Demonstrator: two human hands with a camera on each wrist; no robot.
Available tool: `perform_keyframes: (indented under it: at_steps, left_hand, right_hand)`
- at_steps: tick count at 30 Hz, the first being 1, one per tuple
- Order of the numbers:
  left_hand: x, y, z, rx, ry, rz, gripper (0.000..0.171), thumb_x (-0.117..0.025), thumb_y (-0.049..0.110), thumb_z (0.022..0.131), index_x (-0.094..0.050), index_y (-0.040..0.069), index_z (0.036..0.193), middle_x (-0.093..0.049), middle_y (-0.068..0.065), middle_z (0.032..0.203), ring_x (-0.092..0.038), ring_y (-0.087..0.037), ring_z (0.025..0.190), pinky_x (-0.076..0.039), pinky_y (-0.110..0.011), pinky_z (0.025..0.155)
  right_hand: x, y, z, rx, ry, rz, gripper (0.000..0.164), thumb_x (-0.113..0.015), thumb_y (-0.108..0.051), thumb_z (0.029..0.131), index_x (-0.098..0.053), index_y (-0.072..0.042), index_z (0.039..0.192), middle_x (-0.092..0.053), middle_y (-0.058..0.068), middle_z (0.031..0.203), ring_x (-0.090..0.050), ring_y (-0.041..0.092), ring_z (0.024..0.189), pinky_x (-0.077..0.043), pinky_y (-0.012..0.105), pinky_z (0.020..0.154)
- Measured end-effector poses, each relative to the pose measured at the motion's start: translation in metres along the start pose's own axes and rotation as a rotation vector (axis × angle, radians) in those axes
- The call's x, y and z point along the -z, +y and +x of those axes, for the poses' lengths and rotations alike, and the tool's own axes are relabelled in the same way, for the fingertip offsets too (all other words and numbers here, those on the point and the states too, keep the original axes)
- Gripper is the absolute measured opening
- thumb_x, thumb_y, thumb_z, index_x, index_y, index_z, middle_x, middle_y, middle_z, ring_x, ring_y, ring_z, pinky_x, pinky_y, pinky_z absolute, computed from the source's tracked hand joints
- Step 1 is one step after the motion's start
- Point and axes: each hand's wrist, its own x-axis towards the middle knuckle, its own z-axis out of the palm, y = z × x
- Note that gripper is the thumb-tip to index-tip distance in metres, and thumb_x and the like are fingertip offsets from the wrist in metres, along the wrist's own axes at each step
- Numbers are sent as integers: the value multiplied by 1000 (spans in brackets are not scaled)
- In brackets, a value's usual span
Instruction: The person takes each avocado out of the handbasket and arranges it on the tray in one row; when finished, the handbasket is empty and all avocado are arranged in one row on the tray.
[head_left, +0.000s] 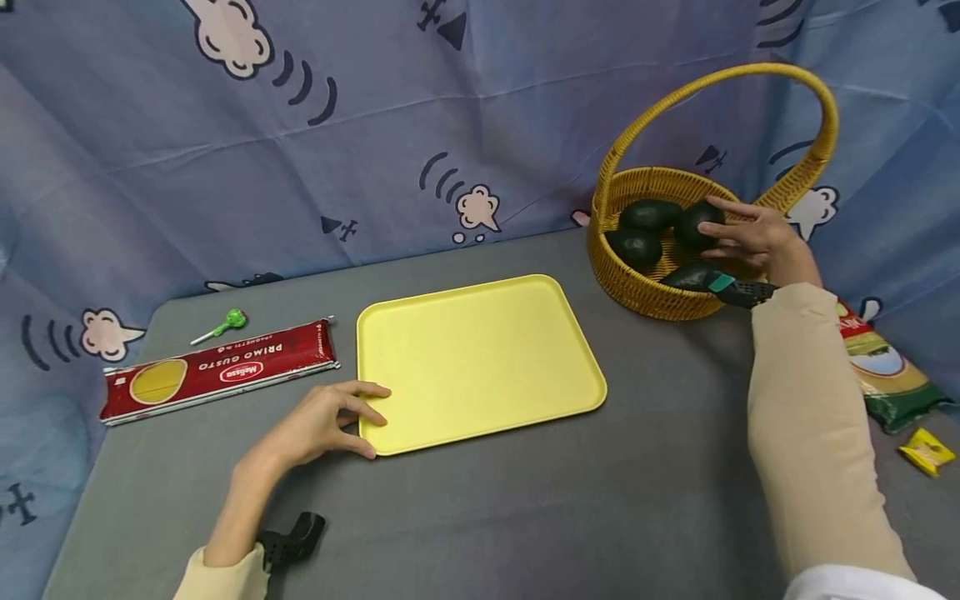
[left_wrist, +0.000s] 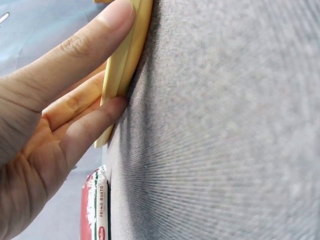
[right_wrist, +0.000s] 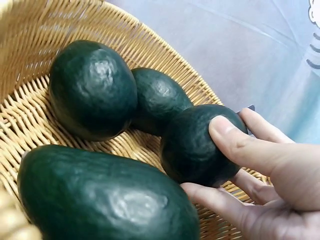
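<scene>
A grey, fabric-textured desk point(head_left: 637, 500) stands before a creased blue cloth backdrop point(head_left: 525, 125) bearing pale cloud-like motifs.

Avos point(head_left: 648, 215) in bskt point(head_left: 633, 287), R of tray point(head_left: 480, 362).

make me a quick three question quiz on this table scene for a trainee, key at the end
1. How many dark green, rounded avocados show in the yellow-brown wicker basket?
2. True or false: the right hand grips one avocado while the left hand touches the flat, yellow, rectangular tray.
3. Which lies nearest the green, round-headed lollipop? A) the basket B) the tray C) the long red spaghetti packet

Key: 1. four; 2. true; 3. C
</scene>
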Motion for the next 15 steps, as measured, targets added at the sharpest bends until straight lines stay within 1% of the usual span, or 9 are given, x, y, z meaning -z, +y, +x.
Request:
perform_keyframes:
  at_steps: [1,3,4,5,7,9,11,13,15]
  left_hand:
    - [0,-1,0,-1,-2,1,32,-87,12,66,-76,5,96,-60,-12,126,-50,-34,122,-50,-36,88]
    - [0,-2,1,-6,-6,-1,32,-87,13,67,-76,6,96,-60,-13,126,-50,-34,122,-50,-36,88]
    - [1,-2,1,-9,-8,0,32,-87,13,67,-76,6,96,-60,-12,126,-50,-34,122,-50,-35,88]
    - [1,-2,1,-10,-10,1,32,-87,13,67,-76,6,97,-60,-12,126,-50,-34,123,-50,-35,88]
    - [1,-2,0,-12,-12,4,32,-86,14,67,-76,7,97,-60,-12,126,-50,-34,123,-50,-35,88]
    - [2,-3,0,-11,-14,2,32,-86,15,67,-76,7,97,-60,-12,126,-50,-34,123,-50,-35,88]
    - [2,-3,0,-10,-17,1,32,-86,15,68,-76,7,97,-59,-12,127,-50,-34,123,-50,-35,88]
    - [2,-2,0,-13,-18,-2,32,-86,15,68,-76,7,98,-59,-13,127,-50,-34,123,-50,-36,88]
    - [2,-2,0,-20,-18,-4,32,-86,15,68,-76,7,98,-59,-13,127,-50,-33,123,-50,-36,89]
  right_hand:
    - [1,0,-1,11,-7,18,81,-74,-18,83,-30,-29,150,-32,1,150,-68,6,76,-56,27,70]
    - [2,0,-3,27,-10,69,81,-75,-14,82,-31,-28,149,-23,2,156,-69,8,74,-56,27,67]
    - [3,0,-5,36,-14,66,80,-74,-13,83,-31,-28,149,-17,6,158,-69,9,73,-55,24,62]
    - [4,-1,-7,42,-22,63,80,-74,-13,83,-30,-29,149,-4,8,160,-70,9,72,-54,21,57]
    - [5,-1,-9,51,-27,55,78,-73,-13,84,-33,-31,148,-2,11,159,-70,11,71,-47,18,45]
    - [6,-1,-12,52,-30,67,74,-73,-13,83,-37,-33,145,-4,13,159,-71,14,71,-40,20,38]
    - [7,-1,-15,55,-38,75,71,-74,-12,83,-42,-34,143,-4,15,158,-71,15,71,-40,21,38]
    - [7,0,-17,60,-43,87,69,-73,-10,83,-44,-35,140,-3,13,159,-71,15,72,-49,21,46]
    - [7,1,-20,66,-48,96,67,-72,-9,84,-45,-34,140,1,10,160,-71,13,73,-54,23,56]
